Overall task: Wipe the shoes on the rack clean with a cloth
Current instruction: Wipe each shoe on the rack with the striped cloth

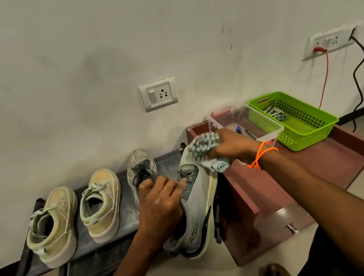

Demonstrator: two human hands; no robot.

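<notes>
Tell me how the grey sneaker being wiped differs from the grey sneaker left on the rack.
The held grey sneaker is tipped on its side, sole facing right; the grey sneaker on the rack stands upright, toe to the wall. The left hand grips the held one while the right hand presses a checked cloth to its toe; nothing touches the racked one's toe. Both are grey and look like a pair.
</notes>
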